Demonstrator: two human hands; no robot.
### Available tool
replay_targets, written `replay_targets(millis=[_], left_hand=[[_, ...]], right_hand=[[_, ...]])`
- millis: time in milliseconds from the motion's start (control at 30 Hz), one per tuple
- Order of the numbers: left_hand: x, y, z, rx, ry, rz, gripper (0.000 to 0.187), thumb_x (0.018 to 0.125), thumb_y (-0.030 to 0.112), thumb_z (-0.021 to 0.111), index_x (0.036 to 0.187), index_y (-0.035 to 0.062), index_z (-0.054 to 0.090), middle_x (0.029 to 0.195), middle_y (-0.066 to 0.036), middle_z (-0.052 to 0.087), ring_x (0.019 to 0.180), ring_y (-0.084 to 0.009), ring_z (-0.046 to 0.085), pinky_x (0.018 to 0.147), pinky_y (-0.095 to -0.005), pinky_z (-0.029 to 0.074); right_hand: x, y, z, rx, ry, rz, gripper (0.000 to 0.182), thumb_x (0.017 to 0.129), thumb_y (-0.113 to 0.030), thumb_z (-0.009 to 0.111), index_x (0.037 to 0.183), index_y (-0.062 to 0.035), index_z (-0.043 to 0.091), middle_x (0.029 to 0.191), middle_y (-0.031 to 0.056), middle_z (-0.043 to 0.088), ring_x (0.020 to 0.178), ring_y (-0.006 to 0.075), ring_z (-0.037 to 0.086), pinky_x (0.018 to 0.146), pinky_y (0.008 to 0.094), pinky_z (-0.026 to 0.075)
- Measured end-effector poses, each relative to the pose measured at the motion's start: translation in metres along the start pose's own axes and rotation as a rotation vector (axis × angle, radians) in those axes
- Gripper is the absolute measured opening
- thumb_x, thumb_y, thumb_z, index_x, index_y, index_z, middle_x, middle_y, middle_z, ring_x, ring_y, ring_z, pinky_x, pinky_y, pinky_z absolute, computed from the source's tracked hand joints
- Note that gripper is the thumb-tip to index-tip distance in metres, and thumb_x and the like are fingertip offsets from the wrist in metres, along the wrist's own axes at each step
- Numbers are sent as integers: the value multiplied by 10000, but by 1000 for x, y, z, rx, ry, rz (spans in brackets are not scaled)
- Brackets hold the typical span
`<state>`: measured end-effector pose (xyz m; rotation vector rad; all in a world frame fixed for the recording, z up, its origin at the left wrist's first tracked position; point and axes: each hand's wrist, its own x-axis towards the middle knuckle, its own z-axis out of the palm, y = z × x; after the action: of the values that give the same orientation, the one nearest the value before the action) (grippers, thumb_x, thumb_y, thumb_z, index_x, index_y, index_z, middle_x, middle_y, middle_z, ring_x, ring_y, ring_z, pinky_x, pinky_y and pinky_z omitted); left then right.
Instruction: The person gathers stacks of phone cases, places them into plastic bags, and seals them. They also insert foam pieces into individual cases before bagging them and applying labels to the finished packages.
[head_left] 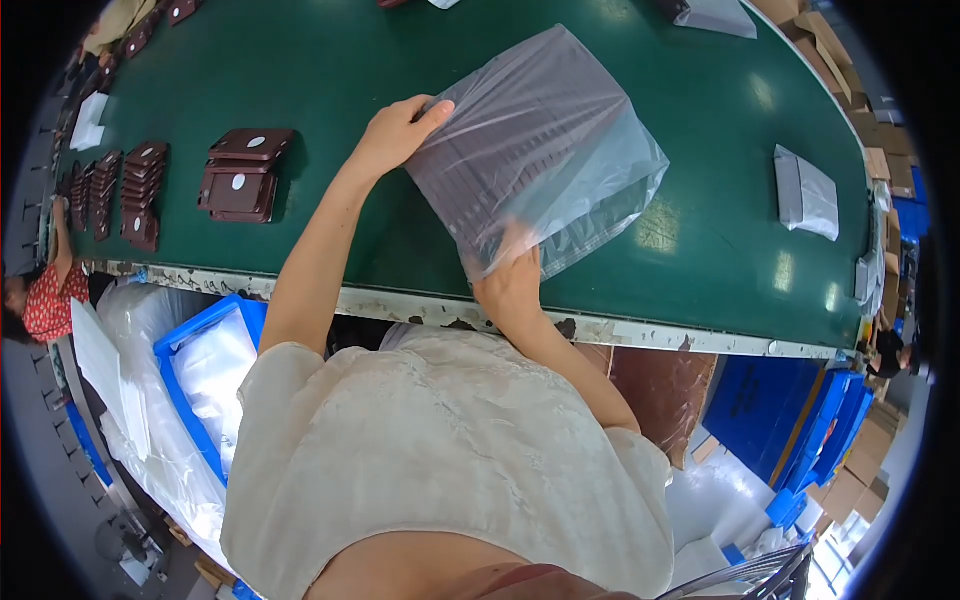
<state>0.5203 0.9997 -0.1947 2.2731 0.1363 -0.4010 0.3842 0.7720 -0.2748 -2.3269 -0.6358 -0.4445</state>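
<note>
A clear plastic bag (590,200) with a stack of dark brown flat pieces (520,130) inside is tilted over the green table. My left hand (400,132) grips its upper left side, thumb on top and fingers underneath. At the lower edge, my right hand (512,285) is closed on the bag's near corner, its fingertips showing blurred through the film. Loose, crumpled film sticks out on the right side of the bag. Whether the bag's underside touches the table is hidden.
Brown plastic pieces with white oval labels (240,178) lie left on the table (340,60), beside several stacked rows (145,190). A wrapped pack (806,193) lies right. Below the edge are a blue bin (215,390) and blue crates (770,415). Another person (55,300) is far left.
</note>
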Motion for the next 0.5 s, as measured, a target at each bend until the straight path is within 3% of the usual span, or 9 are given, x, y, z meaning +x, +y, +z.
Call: replay_targets(millis=[167,267,333,433,500], left_hand=[[-4,-3,4,8,-3,56,680,968,542,539,1332,-32,549,1273,-242,616,1184,-349,586,1000,-386,447],[1,-31,25,194,479,448,696,931,515,609,1322,-56,533,1296,-238,600,1214,-367,564,1024,-412,421],[-48,-5,32,297,772,529,625,887,463,687,1228,-43,551,1241,-202,604,1157,-368,569,990,-442,414],[-133,12,67,255,582,454,487,824,390,768,1057,25,544,1071,-145,581,973,-328,569,855,-442,420],[-144,-1,96,259,520,432,455,806,368,785,1002,41,535,1014,-129,564,910,-319,560,804,-435,419]], right_hand=[[11,-5,-5,-210,-41,-61,613,775,-276,816,1172,90,525,1094,286,570,957,440,598,793,482,513],[18,-3,-11,-46,-142,118,516,752,-336,824,1026,25,575,981,225,610,848,405,618,724,465,518],[27,0,-18,-76,-107,95,496,740,-347,829,981,7,579,934,205,613,818,396,618,707,463,516],[32,6,-23,-147,-68,51,459,715,-369,840,891,-29,587,841,165,620,759,380,618,671,459,513],[31,14,-15,-96,-60,1,431,717,-375,839,844,-41,599,772,149,609,733,376,614,658,462,507]])
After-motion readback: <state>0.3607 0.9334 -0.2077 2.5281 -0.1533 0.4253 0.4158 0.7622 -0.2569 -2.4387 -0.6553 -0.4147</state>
